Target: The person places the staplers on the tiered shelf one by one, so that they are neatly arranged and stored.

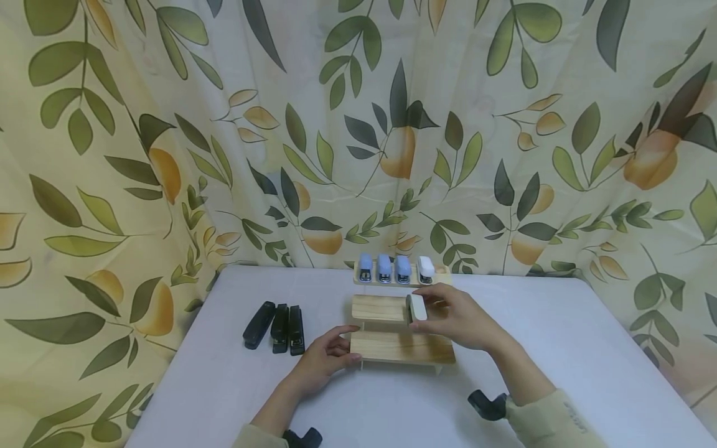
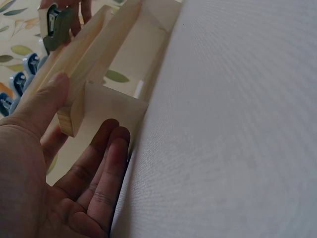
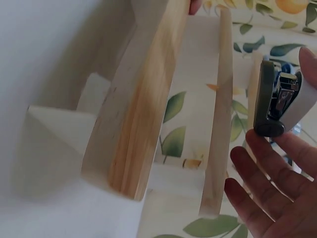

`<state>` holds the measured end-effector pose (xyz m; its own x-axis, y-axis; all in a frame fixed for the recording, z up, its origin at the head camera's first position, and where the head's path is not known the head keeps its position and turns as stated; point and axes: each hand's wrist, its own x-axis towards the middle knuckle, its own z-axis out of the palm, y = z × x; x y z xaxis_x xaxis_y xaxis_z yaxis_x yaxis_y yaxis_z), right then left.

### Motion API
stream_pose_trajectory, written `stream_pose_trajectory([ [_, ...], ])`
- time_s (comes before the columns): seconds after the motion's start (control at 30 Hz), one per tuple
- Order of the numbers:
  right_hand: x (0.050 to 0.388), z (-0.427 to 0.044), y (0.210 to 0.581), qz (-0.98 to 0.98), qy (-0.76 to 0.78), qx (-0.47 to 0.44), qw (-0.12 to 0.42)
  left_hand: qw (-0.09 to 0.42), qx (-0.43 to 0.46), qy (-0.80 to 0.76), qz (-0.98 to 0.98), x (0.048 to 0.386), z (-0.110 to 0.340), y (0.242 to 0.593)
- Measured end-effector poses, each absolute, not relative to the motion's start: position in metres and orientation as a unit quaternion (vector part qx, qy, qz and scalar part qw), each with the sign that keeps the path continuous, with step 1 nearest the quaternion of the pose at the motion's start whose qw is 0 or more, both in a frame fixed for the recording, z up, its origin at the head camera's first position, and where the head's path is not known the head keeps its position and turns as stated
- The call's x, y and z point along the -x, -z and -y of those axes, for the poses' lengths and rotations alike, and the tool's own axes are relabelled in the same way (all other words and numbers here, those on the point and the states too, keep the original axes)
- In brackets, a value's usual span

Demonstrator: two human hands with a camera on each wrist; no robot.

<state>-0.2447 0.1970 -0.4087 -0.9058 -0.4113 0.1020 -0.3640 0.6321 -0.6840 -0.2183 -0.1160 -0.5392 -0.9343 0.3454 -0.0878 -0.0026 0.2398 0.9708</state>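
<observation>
My right hand [image 1: 459,314] pinches a small white stapler [image 1: 417,308] with a dark base between thumb and fingers, at the right part of the middle tier of a wooden tiered stand [image 1: 400,348]. In the right wrist view the stapler [image 3: 282,99] shows its metal inner parts. At the stand's left end, my left hand [image 1: 330,354] grips the front tier; in the left wrist view its thumb [image 2: 59,87] lies on the wood, other fingers below. On the back tier sit three blue staplers [image 1: 383,267] and a white stapler [image 1: 426,269] in a row.
Three black staplers [image 1: 281,328] lie side by side on the white table [image 1: 213,386], left of the stand. A leaf-and-fruit patterned curtain [image 1: 358,155] hangs behind the table. Dark wrist mounts [image 1: 487,406] stick out beside both wrists.
</observation>
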Motion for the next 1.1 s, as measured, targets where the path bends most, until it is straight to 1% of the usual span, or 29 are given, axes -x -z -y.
stream_pose_trajectory([
  [0.4, 0.245, -0.184, 0.409, -0.901, 0.370, 0.227, 0.023, 0.143, -0.110, -0.605, -0.775, 0.218, 0.116, 0.539],
  [1.1, 0.246, -0.152, 0.414, -0.899, 0.382, 0.211, 0.023, 0.149, -0.110, -0.602, -0.777, 0.217, 0.117, 0.536],
])
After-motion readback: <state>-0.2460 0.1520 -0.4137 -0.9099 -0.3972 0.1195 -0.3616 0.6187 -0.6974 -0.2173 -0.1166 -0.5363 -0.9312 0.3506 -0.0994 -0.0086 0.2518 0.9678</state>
